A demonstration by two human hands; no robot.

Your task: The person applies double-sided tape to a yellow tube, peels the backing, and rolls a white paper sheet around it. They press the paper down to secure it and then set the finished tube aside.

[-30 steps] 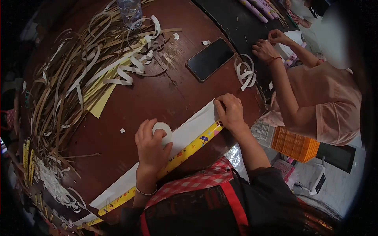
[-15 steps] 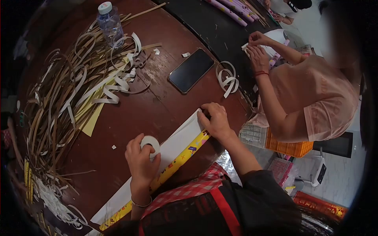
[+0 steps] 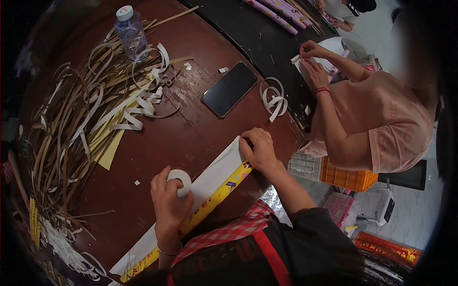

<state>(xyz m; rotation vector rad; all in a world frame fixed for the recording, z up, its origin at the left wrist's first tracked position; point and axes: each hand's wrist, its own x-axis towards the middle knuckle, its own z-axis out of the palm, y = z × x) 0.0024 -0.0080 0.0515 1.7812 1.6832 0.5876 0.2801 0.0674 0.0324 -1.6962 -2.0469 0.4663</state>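
Note:
A long strip of patterned yellow wrapping paper (image 3: 212, 199), with a white face showing along its far side, lies diagonally on the table before me. My left hand (image 3: 167, 198) holds a roll of white tape (image 3: 185, 180) just above the paper's middle, fingers curled around it and partly in its hole. At the paper's far right end, my right hand (image 3: 258, 150) has its fingers bent over the edge and pressed down. Its fingertips are partly hidden, as is whatever lies under them.
Brown and white strips (image 3: 71, 128) heap on the left, beside a plastic bottle (image 3: 131, 35). A phone (image 3: 230, 89) and a white coil (image 3: 274, 102) lie beyond the paper. A co-worker (image 3: 381, 119) works at the black table (image 3: 229, 24); an orange crate (image 3: 348, 175) stands below.
The view has shifted slightly. My left hand has tilted the tape roll a little, so more of its flat side shows. My right hand stays at the paper's end.

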